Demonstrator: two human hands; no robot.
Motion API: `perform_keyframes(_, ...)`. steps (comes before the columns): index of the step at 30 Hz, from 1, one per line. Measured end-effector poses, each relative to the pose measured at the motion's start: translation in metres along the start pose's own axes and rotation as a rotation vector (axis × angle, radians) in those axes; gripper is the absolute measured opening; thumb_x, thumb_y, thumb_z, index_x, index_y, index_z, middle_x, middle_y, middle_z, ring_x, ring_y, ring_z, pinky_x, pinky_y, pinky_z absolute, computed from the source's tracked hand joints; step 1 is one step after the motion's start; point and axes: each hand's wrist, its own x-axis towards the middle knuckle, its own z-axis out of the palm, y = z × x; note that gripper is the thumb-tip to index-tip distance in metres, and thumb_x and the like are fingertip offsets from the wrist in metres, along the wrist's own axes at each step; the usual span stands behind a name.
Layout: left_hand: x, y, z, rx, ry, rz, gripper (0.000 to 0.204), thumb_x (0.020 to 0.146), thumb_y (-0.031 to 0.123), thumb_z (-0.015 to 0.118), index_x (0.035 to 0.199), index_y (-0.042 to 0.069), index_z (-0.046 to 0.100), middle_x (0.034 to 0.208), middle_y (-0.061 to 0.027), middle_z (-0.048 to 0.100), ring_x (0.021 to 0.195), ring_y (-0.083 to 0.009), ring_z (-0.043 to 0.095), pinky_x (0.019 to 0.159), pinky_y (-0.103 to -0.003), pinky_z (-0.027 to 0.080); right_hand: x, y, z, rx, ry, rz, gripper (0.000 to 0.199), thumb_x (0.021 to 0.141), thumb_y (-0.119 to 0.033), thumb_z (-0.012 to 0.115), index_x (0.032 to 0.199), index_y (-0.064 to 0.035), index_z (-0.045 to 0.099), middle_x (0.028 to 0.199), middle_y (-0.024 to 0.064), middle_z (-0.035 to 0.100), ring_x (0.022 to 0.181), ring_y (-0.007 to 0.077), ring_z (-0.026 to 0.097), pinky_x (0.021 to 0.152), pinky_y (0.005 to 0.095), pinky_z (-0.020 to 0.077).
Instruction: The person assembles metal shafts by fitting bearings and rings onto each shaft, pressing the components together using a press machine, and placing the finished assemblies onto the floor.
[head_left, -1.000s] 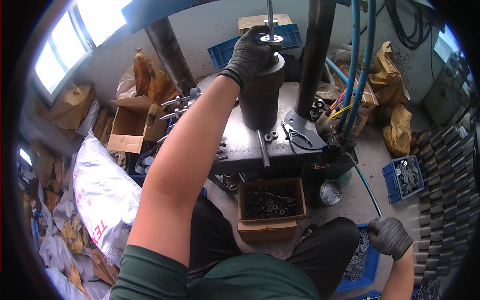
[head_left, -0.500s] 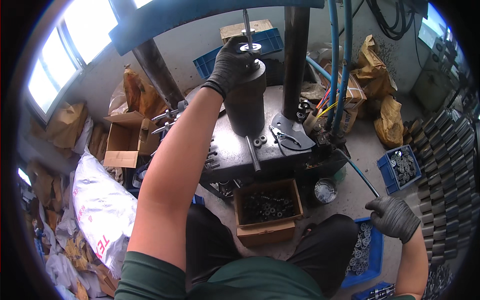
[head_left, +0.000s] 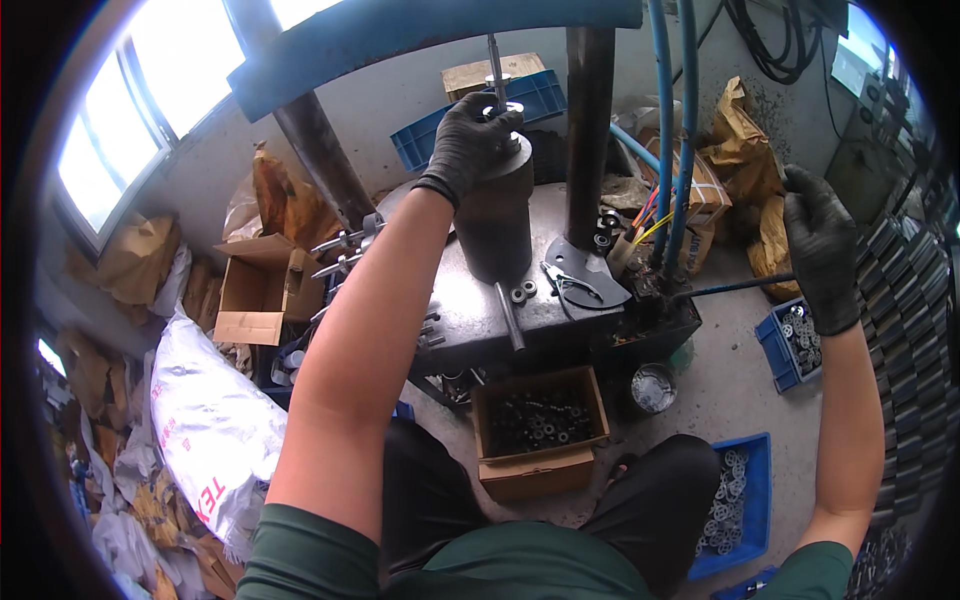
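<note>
Reaching up and forward, the gloved left hand point(head_left: 470, 140) rested on top of a dark metal cylinder point(head_left: 495, 220), its fingers curled around a shiny ring point(head_left: 503, 108) sitting at the cylinder's top, where a thin upright rod point(head_left: 494, 62) passed through. The cylinder stood upright on the grey metal surface point(head_left: 470, 320) of a press, just left of a thick dark column point(head_left: 588, 130). Small washers point(head_left: 522, 292) lay on the surface near the cylinder's foot, and a flat plate point(head_left: 585, 275) lay at the base of the column.

Out to the right, the gloved right hand point(head_left: 820, 250) was closed around the end of a long thin lever point(head_left: 735, 287) that ran back to the side of the press, well apart from the cylinder.

Below the surface, a cardboard box point(head_left: 540, 430) of dark metal rings stood on the floor between the person's knees. A blue tray point(head_left: 735, 505) of washers lay to the right of it, and another blue tray point(head_left: 790, 345) stood below the right hand. Blue hoses point(head_left: 672, 130) hung down beside the column. An open cardboard box point(head_left: 255, 295) and a white sack point(head_left: 215, 430) lay on the left.
</note>
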Motion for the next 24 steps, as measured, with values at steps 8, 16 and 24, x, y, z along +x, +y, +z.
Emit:
perform_keyframes(8,0.006,-0.004,-0.008,0.273,0.073,0.016,0.04,0.088,0.023,0.086,0.115,0.0,0.068,0.105,-0.0071,0.072,0.096,-0.0135,0.066,0.084,-0.029,0.056,-0.156,-0.049,-0.063,-0.177,-1.318,0.088,0.031,0.082,-0.022,0.064,0.106,-0.0064,0.076,0.093,0.0213,0.073,0.093,0.0385,0.072,0.087,0.0465,0.0574)
perform_keyframes(16,0.009,-0.015,-0.014,0.359,0.071,0.049,0.045,0.085,0.026,0.088,0.114,-0.001,0.068,0.107,-0.0084,0.072,0.096,-0.0132,0.065,0.089,-0.029,0.054,-0.128,-0.051,-0.066,-0.003,-1.006,0.262,0.035,0.085,-0.014,0.062,0.115,-0.0001,0.073,0.104,0.0251,0.073,0.094,0.0407,0.072,0.088,0.0461,0.0578)
perform_keyframes(24,0.005,-0.01,-0.009,0.321,0.052,0.04,0.044,0.086,0.027,0.088,0.113,-0.001,0.067,0.106,-0.0081,0.072,0.094,-0.0124,0.065,0.086,-0.028,0.055,-0.135,-0.05,-0.069,-0.068,-1.259,0.261,0.033,0.087,-0.014,0.061,0.114,-0.0005,0.073,0.102,0.0248,0.074,0.097,0.0387,0.072,0.087,0.0449,0.0583)
